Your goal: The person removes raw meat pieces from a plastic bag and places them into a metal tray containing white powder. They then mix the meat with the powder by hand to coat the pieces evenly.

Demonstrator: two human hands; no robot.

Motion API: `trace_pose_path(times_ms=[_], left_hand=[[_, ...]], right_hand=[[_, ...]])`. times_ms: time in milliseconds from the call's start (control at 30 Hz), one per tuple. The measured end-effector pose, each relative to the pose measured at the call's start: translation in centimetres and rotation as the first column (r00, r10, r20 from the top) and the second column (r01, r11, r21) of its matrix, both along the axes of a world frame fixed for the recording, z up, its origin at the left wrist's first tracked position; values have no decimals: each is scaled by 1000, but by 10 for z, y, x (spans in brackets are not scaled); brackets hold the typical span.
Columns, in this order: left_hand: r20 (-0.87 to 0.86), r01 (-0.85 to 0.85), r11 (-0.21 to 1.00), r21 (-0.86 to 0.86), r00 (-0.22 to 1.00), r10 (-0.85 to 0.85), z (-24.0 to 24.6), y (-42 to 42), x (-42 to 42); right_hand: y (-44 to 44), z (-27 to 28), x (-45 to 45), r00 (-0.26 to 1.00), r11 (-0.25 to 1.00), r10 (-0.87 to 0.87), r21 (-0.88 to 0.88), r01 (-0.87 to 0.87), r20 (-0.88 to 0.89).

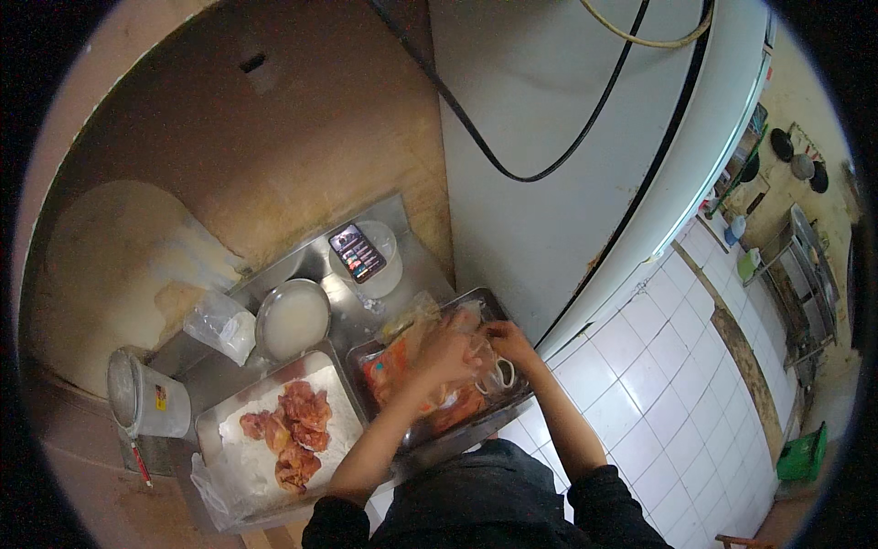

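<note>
Over a dark metal tray (360,353), my two hands are together at a clear plastic bag (488,353) with pinkish contents. My left hand (449,353) is blurred by motion and grips the bag from the left. On the other side, the bent fingers of my right hand (509,340) pinch its plastic. Beneath them the tray holds an orange-red package (389,367) and reddish raw meat (458,410), partly hidden by my left forearm. Scissors with white handles (505,374) lie at the tray's right end, just below my right hand.
Left of my arm, reddish meat pieces (302,418) lie on white powder in a steel tray (212,432). Behind stand a bowl of whitish liquid (296,319), a bag of white powder (223,329) and a tub (389,274) with a smartphone (357,252) on it. A bucket (154,401) stands far left.
</note>
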State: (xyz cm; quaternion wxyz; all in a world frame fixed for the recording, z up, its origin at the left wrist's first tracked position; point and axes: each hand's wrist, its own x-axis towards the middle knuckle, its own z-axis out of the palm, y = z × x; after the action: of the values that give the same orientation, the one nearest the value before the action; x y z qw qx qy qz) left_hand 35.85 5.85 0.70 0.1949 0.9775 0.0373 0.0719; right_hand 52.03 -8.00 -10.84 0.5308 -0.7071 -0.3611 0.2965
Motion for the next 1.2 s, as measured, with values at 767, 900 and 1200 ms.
trace_pose_path(times_ms=[767, 900, 1200], left_hand=[[-85, -205, 958, 198, 971, 226, -58, -17, 43], [-262, -83, 879, -469, 964, -49, -41, 7, 39], [226, -622, 776, 106, 775, 590, -20, 63, 25]], right_hand=[[-23, 46, -86, 714, 670, 72, -564, 483, 696], [-62, 106, -69, 487, 671, 188, -473, 570, 853], [-108, 172, -50, 556, 713, 42, -415, 565, 830]])
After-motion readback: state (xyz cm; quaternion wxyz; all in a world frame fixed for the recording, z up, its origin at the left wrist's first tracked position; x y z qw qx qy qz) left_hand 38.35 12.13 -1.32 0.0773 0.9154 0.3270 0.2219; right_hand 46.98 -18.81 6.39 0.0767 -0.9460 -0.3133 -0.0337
